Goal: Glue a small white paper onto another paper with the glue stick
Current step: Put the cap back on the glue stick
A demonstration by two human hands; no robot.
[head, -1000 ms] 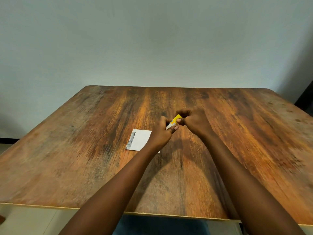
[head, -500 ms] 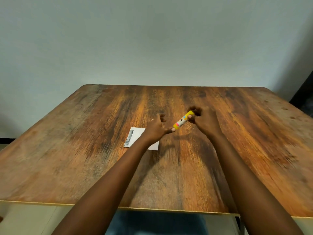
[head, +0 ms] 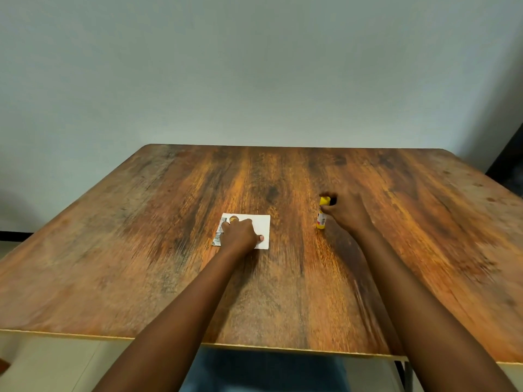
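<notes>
Plain pale grey-green wall [head: 254, 66], evenly lit, unmarked. Brown wood-grain table [head: 141, 264] fills the lower view, with a pale edge band along the near side. Dark baseboard strip [head: 14, 235] far left. Dark recess [head: 509, 157] far right. Light floor [head: 42, 363] below.

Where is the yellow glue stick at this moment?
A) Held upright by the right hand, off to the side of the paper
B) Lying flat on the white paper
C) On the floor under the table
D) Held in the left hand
A: the glue stick stands upright in the grip of the right hand, well to the right of the white paper, on which the left hand rests.
</notes>
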